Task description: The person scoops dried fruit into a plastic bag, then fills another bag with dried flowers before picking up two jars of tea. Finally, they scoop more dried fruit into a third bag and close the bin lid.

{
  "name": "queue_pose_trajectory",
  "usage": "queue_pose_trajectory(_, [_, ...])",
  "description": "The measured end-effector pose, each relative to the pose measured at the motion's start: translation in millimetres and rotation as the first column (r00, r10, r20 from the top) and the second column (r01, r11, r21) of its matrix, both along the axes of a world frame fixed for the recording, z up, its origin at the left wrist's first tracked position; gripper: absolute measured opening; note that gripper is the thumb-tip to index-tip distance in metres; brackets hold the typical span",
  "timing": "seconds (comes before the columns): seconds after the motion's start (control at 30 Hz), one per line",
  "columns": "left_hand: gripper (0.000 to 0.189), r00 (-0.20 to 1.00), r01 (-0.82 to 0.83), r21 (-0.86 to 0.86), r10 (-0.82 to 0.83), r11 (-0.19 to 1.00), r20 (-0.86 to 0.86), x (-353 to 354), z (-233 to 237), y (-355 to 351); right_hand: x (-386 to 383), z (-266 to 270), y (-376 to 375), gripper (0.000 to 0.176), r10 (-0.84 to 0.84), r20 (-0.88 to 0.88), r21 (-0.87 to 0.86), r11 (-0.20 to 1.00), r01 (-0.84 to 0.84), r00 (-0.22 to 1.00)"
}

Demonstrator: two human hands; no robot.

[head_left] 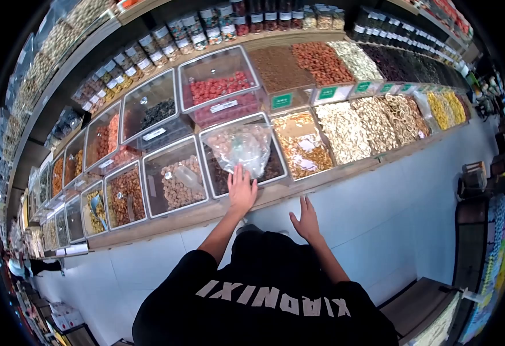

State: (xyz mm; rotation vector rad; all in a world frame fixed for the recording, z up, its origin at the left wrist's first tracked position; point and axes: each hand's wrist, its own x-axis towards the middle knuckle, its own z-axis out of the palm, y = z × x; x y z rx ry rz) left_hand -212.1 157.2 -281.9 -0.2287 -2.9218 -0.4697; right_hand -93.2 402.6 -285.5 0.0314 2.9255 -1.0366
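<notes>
My left hand (242,189) reaches forward over the wooden counter edge (333,173). Its fingers are stretched flat and the fingertips touch the lower edge of a clear plastic bag (242,147). The bag holds pale pieces and lies on the clear lid of a bin of dark dried goods (272,168). My right hand (307,219) hovers lower, just in front of the counter, fingers spread and holding nothing. My black shirt with white letters (269,300) fills the bottom of the view.
Rows of lidded clear bins (174,173) and open trays of dried fruit and nuts (344,130) slope up to shelves of jars (218,23). A bin of red sweets (218,86) sits behind the bag. A pale floor aisle (413,196) runs right; wooden furniture (419,305) stands at lower right.
</notes>
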Motion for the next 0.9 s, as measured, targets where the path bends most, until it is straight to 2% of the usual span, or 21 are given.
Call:
queue_pose_trajectory(0.07, [0.047,0.999,-0.029,0.012,0.029,0.999,0.034,9.0,-6.6,4.2,42.5,-43.3,37.1,0.071,-0.151,0.211,-0.056,0.985,0.166,0.966])
queue_pose_trajectory(0.17, [0.051,0.997,-0.060,0.032,0.058,0.998,0.054,24.6,-14.9,13.0,123.5,-132.9,100.8,0.059,-0.350,0.432,0.036,0.927,0.373,0.831])
queue_pose_trajectory(0.23, [0.051,0.999,-0.006,0.120,0.000,0.993,0.043,50.7,5.4,26.0,191.8,-180.3,136.8,0.052,-0.375,0.597,0.151,0.921,0.360,0.710])
queue_pose_trajectory(0.27, [0.051,0.998,0.049,0.179,-0.056,0.983,0.030,67.1,19.8,33.9,236.9,-221.3,149.5,0.054,-0.411,0.573,0.195,0.909,0.369,0.709])
queue_pose_trajectory(0.3, [0.051,0.994,0.104,0.240,-0.109,0.965,0.005,77.5,29.0,39.2,296.1,-299.5,163.7,0.045,-0.448,0.472,0.272,0.893,0.357,0.760])
queue_pose_trajectory(0.33, [0.051,0.967,0.165,0.306,-0.215,0.938,0.138,87.5,31.8,38.3,301.9,-272.0,156.3,0.040,-0.589,0.642,0.189,0.741,0.644,0.490])
queue_pose_trajectory(0.37, [0.051,0.909,0.212,0.375,-0.323,0.902,0.263,96.5,31.6,34.8,308.3,-227.8,147.1,0.036,-0.585,0.793,0.170,0.485,0.858,0.173])
queue_pose_trajectory(0.4, [0.046,0.813,0.080,0.508,-0.351,0.858,0.465,99.7,21.4,30.0,317.4,-214.1,140.3,0.032,-0.553,0.826,0.156,0.411,0.898,0.110])
queue_pose_trajectory(0.43, [0.042,0.664,-0.084,0.595,-0.400,0.799,0.631,97.8,7.8,28.2,324.6,-207.5,137.3,0.030,-0.521,0.852,0.150,0.330,0.932,0.048])
queue_pose_trajectory(0.5, [0.037,0.561,0.056,0.570,-0.497,0.820,0.661,93.5,-11.8,30.9,315.3,-199.8,133.3,0.033,-0.431,0.901,0.157,0.425,0.891,0.046])
queue_pose_trajectory(0.57, [0.036,0.490,0.160,0.562,-0.559,0.812,0.668,72.3,-19.8,54.5,280.1,-191.4,136.9,0.038,-0.378,0.916,0.140,0.618,0.774,0.135])
queue_pose_trajectory(0.6, [0.035,0.471,0.191,0.560,-0.576,0.806,0.669,62.3,-18.0,69.4,261.4,-194.1,149.1,0.041,-0.288,0.923,0.056,0.757,0.652,0.255])
queue_pose_trajectory(0.63, [0.035,0.450,0.221,0.556,-0.590,0.801,0.671,54.3,-18.4,84.4,244.5,-202.7,157.6,0.042,-0.293,0.862,0.029,0.843,0.537,0.414])
queue_pose_trajectory(0.67, [0.035,0.438,0.190,0.549,-0.571,0.814,0.695,46.2,-26.7,100.6,223.7,-203.2,165.3,0.041,-0.351,0.767,0.029,0.855,0.518,0.537])
queue_pose_trajectory(0.7, [0.035,0.430,0.201,0.540,-0.569,0.817,0.701,38.1,-31.9,116.9,198.0,-203.5,174.7,0.041,-0.415,0.712,0.044,0.831,0.555,0.566])
queue_pose_trajectory(0.77, [0.035,0.412,0.228,0.530,-0.574,0.817,0.708,19.4,-41.4,151.7,140.1,-168.7,203.1,0.041,-0.418,0.660,-0.005,0.828,0.561,0.624])
queue_pose_trajectory(0.8, [0.030,0.438,0.227,0.546,-0.585,0.807,0.682,13.2,-62.7,164.0,116.6,-155.5,219.1,0.040,-0.430,0.635,-0.026,0.819,0.573,0.642])
queue_pose_trajectory(0.87, [0.027,0.341,0.215,0.634,-0.665,0.743,0.664,-10.8,-64.6,203.4,79.4,-127.3,249.1,0.038,-0.448,0.548,-0.058,0.822,0.566,0.707])
queue_pose_trajectory(0.9, [0.025,0.292,0.205,0.671,-0.699,0.712,0.653,-23.6,-62.8,222.1,69.9,-112.4,263.8,0.037,-0.469,0.552,-0.056,0.804,0.592,0.689])
